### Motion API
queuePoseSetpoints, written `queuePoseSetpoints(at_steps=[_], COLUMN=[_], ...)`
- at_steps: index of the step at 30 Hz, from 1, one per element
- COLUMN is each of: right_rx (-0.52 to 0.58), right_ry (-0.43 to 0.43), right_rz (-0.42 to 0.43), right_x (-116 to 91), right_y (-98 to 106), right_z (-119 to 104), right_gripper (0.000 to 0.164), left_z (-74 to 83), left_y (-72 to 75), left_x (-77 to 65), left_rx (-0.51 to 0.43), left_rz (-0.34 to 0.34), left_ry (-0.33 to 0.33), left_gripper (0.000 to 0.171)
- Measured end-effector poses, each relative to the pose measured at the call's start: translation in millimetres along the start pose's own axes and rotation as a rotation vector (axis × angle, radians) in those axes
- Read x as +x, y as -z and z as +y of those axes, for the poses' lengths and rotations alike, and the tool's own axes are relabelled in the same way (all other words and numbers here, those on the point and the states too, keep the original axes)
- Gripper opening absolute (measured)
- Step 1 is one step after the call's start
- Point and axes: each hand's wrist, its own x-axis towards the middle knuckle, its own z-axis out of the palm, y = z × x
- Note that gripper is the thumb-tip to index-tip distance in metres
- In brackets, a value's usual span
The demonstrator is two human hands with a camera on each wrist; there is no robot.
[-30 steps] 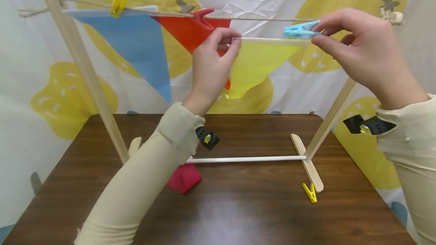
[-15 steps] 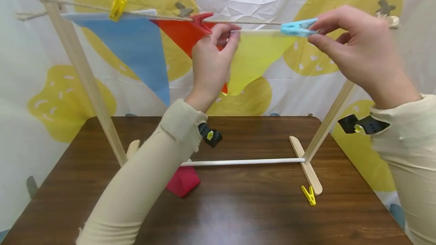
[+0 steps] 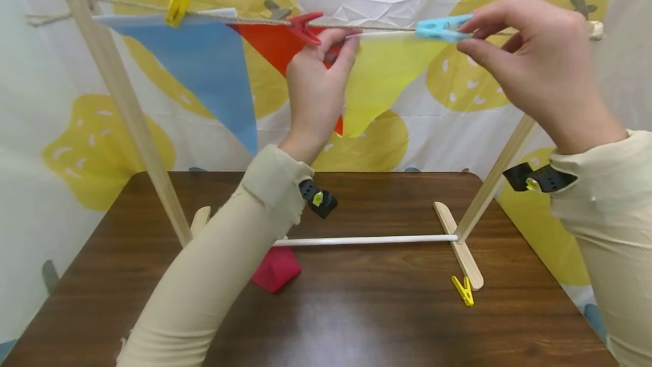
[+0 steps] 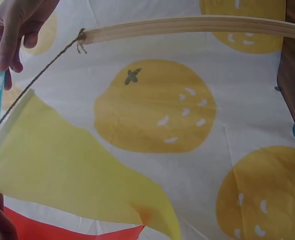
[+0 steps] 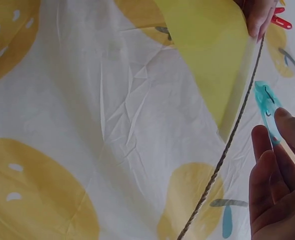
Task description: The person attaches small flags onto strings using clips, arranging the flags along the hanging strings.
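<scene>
Left hand (image 3: pixel 317 88) pinches yellow flag (image 3: pixel 383 81) along string (image 5: pixel 214 176); right hand (image 3: pixel 545 69) pinches blue clip (image 3: pixel 430 28) just beside it. Pegging appears underway; next move likely calls for spreading clip over both.

No writing, label, brand, number or sign can be read in any of the views.
</scene>
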Motion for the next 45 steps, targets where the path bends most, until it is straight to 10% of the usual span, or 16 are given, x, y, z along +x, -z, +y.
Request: queuePoseSetpoints(at_steps=[14, 25, 45], right_rx=[-0.025, -0.063, -0.004], right_ry=[0.137, 0.24, 0.007], right_rz=[-0.005, -0.036, -0.147], right_x=[10, 18, 12], right_y=[-2, -4, -8], right_z=[-6, -16, -21], right_gripper=[0.013, 0.01, 0.016], left_z=[1.8, 34.8, 29.7], left_y=[1.9, 10.8, 17.1], left_x=[-0.2, -11.2, -19.0], left_rx=[0.005, -0.004, -0.02], left_rz=[-0.011, -0.022, -0.039], left_ry=[-0.029, -0.052, -0.06], left_gripper=[0.022, 0.02, 0.02])
